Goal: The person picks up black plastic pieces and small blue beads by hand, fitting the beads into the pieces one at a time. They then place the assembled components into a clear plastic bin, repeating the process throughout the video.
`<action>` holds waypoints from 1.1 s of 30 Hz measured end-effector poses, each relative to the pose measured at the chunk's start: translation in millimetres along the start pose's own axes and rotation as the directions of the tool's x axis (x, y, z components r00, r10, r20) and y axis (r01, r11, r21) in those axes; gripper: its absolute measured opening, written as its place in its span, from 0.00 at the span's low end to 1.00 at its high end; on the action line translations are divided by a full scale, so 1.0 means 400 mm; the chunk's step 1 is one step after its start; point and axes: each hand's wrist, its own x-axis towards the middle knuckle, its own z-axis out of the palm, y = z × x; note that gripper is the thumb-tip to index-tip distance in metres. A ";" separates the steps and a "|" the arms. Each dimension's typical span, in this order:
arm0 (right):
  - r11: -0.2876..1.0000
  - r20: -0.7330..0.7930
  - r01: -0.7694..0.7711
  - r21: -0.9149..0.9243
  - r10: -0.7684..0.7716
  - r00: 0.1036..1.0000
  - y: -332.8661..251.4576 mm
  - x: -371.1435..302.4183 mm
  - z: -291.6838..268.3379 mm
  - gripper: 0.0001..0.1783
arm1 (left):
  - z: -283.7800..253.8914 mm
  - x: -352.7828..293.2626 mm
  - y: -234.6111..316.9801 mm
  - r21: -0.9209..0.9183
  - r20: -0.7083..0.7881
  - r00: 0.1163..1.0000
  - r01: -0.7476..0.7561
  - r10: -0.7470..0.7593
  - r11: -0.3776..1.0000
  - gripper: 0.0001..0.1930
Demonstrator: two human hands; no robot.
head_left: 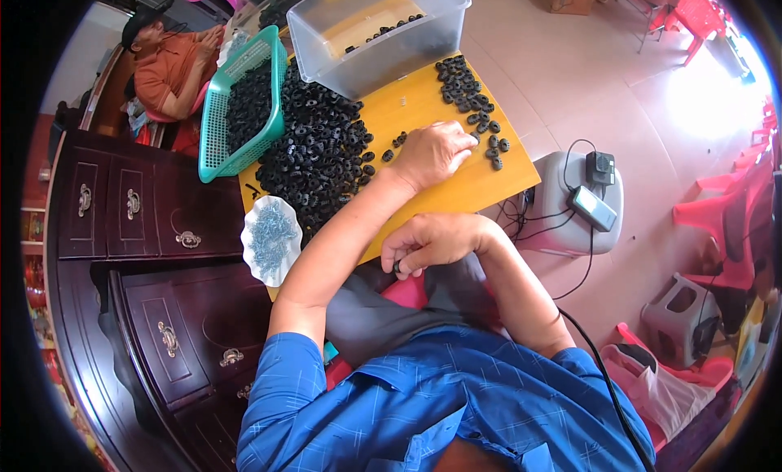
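Observation:
My left hand (pixel 436 156) is over the yellow table with its fingers curled in. Its fingertips are beside a group of small black oval plastic parts (pixel 461 85) along the table's right side. What those fingers hold, if anything, is hidden. Lower down, past the table's front edge, my right hand (pixel 440 240) pinches a small black plastic part (pixel 397 267) between thumb and fingers. A large heap of similar black parts (pixel 314 138) covers the left of the table. A few loose ones (pixel 399 140) lie between the heap and my left hand.
A green basket (pixel 277 89) of black parts and a clear plastic bin (pixel 383 61) stand at the back. A white fluted dish (pixel 251 236) holds thin bluish metal pieces. Dark drawers (pixel 106 203) flank the left; a grey stool (pixel 562 228) bears cabled devices. Another person (pixel 167 69) sits far left.

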 end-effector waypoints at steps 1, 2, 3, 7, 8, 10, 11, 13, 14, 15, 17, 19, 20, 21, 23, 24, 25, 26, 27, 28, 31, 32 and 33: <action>1.000 -0.002 0.007 -0.005 -0.007 1.000 -0.001 0.000 -0.002 0.13 | 0.005 0.001 0.001 0.001 -0.001 1.000 0.002 -0.002 1.000 0.07; 1.000 0.001 0.007 -0.006 -0.007 1.000 -0.004 -0.002 -0.003 0.13 | 0.009 0.001 0.001 0.041 0.014 1.000 -0.010 0.010 0.999 0.06; 1.000 -0.008 -0.011 -0.007 0.010 1.000 -0.009 -0.005 -0.004 0.13 | 0.013 0.000 0.000 0.081 0.028 0.999 -0.023 0.021 0.996 0.05; 1.000 -0.032 -0.017 -0.008 0.017 0.999 -0.011 -0.006 -0.004 0.14 | 0.022 -0.010 -0.007 0.089 0.011 0.998 -0.069 0.068 0.994 0.03; 1.000 -0.028 -0.017 -0.011 0.016 0.999 -0.012 -0.005 -0.004 0.14 | 0.020 -0.016 -0.009 0.141 0.026 0.998 -0.064 0.061 0.988 0.03; 1.000 -0.057 -0.007 -0.018 0.006 0.998 -0.012 -0.004 -0.008 0.14 | 0.012 -0.027 -0.008 0.194 0.038 0.998 -0.058 0.052 0.979 0.03; 1.000 -0.050 -0.006 -0.021 0.005 0.999 -0.012 -0.003 -0.008 0.14 | 0.000 -0.042 -0.011 0.158 0.006 1.000 -0.015 0.014 0.987 0.04; 1.000 -0.107 -0.011 -0.002 0.011 0.994 -0.007 -0.008 -0.014 0.14 | -0.037 -0.071 -0.010 0.059 -0.080 0.995 0.068 -0.063 0.996 0.04; 1.000 -0.105 -0.009 -0.004 0.009 0.994 -0.001 -0.009 -0.016 0.14 | -0.066 -0.089 -0.007 -0.063 -0.137 0.976 0.163 -0.170 0.985 0.03; 0.997 -0.173 0.025 0.076 -0.011 0.985 0.005 -0.007 -0.015 0.13 | -0.095 -0.115 -0.007 -0.189 -0.180 0.943 0.246 -0.280 0.951 0.02; 0.986 -0.286 0.064 0.154 -0.018 0.958 -0.005 0.003 -0.010 0.12 | -0.146 -0.193 -0.019 -0.353 -0.229 0.835 0.407 -0.500 0.842 0.01; 0.969 -0.417 0.107 0.224 -0.004 0.909 0.013 0.021 -0.008 0.12 | -0.186 -0.267 -0.028 -0.430 -0.264 0.771 0.445 -0.580 0.786 0.02; 0.972 -0.458 0.149 0.181 -0.051 0.887 0.019 0.025 -0.013 0.12 | -0.199 -0.292 -0.021 -0.484 -0.251 0.755 0.445 -0.606 0.754 0.02; 0.967 -0.515 0.166 0.195 -0.043 0.856 0.020 0.025 -0.015 0.12 | -0.215 -0.308 -0.003 -0.538 -0.235 0.739 0.442 -0.631 0.718 0.02; 0.968 -0.607 0.184 0.174 -0.042 0.793 0.021 0.020 -0.017 0.13 | -0.243 -0.330 0.037 -0.623 -0.143 0.728 0.460 -0.671 0.632 0.03; 0.968 -0.591 0.180 0.172 -0.045 0.805 0.016 0.023 -0.014 0.13 | -0.254 -0.341 0.059 -0.670 -0.137 0.722 0.437 -0.678 0.601 0.03; 0.959 -0.609 0.204 0.198 -0.043 0.792 0.011 0.025 -0.011 0.14 | -0.259 -0.352 0.073 -0.678 -0.143 0.725 0.423 -0.673 0.600 0.03; 0.948 -0.627 0.229 0.223 -0.040 0.778 0.007 0.027 -0.009 0.14 | -0.263 -0.361 0.084 -0.670 -0.147 0.737 0.416 -0.660 0.614 0.03; 0.943 -0.627 0.242 0.227 -0.048 0.777 0.004 0.028 -0.007 0.14 | -0.265 -0.366 0.095 -0.664 -0.148 0.751 0.407 -0.644 0.627 0.03; 0.945 -0.620 0.236 0.225 -0.048 0.783 0.006 0.029 -0.007 0.14 | -0.264 -0.364 0.109 -0.646 -0.185 0.754 0.390 -0.631 0.656 0.04; 0.931 -0.600 0.277 0.236 -0.085 0.795 0.014 0.035 -0.005 0.12 | -0.273 -0.365 0.137 -0.551 -0.162 0.783 0.433 -0.601 0.713 0.03; 0.926 -0.595 0.292 0.238 -0.098 0.798 0.013 0.035 -0.004 0.11 | -0.271 -0.367 0.140 -0.553 -0.166 0.780 0.433 -0.604 0.712 0.03; 0.921 -0.590 0.307 0.241 -0.112 0.799 0.013 0.036 -0.003 0.11 | -0.270 -0.367 0.142 -0.551 -0.153 0.782 0.440 -0.604 0.709 0.03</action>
